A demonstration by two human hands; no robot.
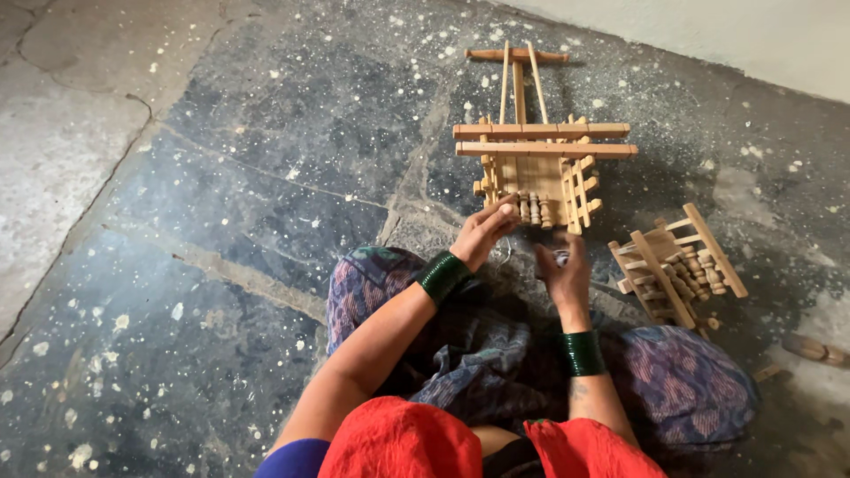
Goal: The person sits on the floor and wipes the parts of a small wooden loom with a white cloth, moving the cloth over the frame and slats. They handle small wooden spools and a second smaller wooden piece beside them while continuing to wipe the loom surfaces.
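Dark speckled stone floor (221, 265) fills most of the view, cracked, paler slab at far left, pale wall (753, 35) along the top right edge. Person sits on the floor, patterned purple-blue cloth over the knees, red sleeves at the bottom. Biggest object: wooden toy cart (540, 168) standing on the floor just ahead of the knees, two long crossbars on top, slatted sides, a row of small turned spindles along its near edge, thin shafts running away to a crossbar at the far end. Second wooden cart frame (677, 265), smaller and tilted, lies to the right, near the right knee, apart from the first cart. Short wooden peg (815, 350) lies on the floor at the far right edge. Left hand (482, 232), green bangles at the wrist, fingers pinched together and touching the near left corner of the toy cart by the spindles. Right hand (565, 270), green bangles too, hovers just below the cart, fingers curled around a small pale item (560, 257); too small to tell what it is.
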